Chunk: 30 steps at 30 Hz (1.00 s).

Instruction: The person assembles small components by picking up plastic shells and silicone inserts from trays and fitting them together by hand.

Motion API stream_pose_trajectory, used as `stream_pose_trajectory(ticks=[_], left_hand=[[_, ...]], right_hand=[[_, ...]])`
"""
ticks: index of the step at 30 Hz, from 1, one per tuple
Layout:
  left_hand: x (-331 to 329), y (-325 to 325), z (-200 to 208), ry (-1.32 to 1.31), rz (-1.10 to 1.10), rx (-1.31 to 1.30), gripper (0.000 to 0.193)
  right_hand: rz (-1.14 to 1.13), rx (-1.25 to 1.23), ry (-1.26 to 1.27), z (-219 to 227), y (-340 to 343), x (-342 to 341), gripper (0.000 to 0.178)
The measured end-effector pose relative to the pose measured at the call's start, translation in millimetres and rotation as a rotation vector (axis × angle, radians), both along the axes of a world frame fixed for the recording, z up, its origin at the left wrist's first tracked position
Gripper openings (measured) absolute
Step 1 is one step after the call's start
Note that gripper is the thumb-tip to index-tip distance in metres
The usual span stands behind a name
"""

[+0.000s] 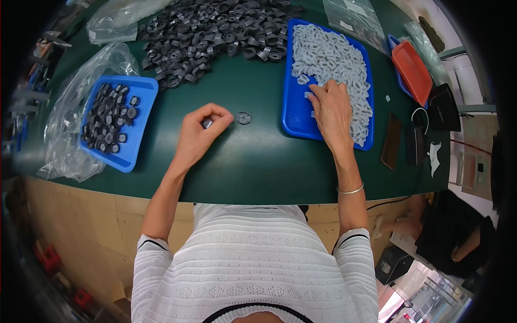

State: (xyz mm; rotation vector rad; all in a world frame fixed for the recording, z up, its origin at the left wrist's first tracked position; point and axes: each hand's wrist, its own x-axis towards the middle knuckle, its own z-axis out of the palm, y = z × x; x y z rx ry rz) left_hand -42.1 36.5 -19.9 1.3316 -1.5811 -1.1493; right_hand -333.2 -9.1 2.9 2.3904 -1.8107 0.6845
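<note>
My left hand (198, 134) is closed above the green table, thumb and forefinger curled together around a small part with a greyish face showing between them. Just beyond its fingertips a small dark round part (244, 118) lies flat on the table. My right hand (332, 110) reaches into the blue tray (295, 121) on the right, its fingers bent and drawn together. A small pale plastic piece (308, 95) shows at its fingertips; the hand partly hides the grip. Many similar pale pieces (328, 54) fill the tray's far and right parts.
A large heap of black ring-shaped parts (215, 37) covers the table's far side. At the left, a lighter blue tray (141, 116) holds dark parts beside clear plastic bags (59, 145). Farther right are a red tray (412, 72), a brown block (391, 141) and a seated person (452, 237).
</note>
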Motion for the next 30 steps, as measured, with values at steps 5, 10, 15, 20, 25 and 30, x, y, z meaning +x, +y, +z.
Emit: stream_pose_trajectory(ticks=[5, 10, 15, 20, 25, 30], left_hand=[[-24.3, -8.3, 19.0, -0.55, -0.099, -0.314, 0.03], [-30.1, -17.6, 16.0, -0.697, -0.226, -0.443, 0.025], [-28.1, -4.6, 17.1, -0.267, -0.128, -0.219, 0.027], [-21.5, 18.9, 10.5, 0.503, -0.094, 0.448, 0.029], [-21.3, 20.9, 21.1, 0.311, -0.166, 0.259, 0.05], [-23.8, 14.3, 14.1, 0.4, -0.019, 0.389, 0.016]], right_hand=[[0.041, 0.007, 0.058, -1.9, -5.1, 1.5, 0.016], [0.169, 0.183, -0.498, 9.2, 22.2, 19.0, 0.011], [0.242, 0.575, -1.171, -3.8, 69.7, 58.5, 0.013], [0.338, 0.812, -1.608, -5.8, 89.5, 72.3, 0.019], [0.379, 0.954, -1.602, -8.1, 91.3, 71.2, 0.017], [0.392, 0.972, -1.608, -10.0, 98.8, 72.8, 0.015]])
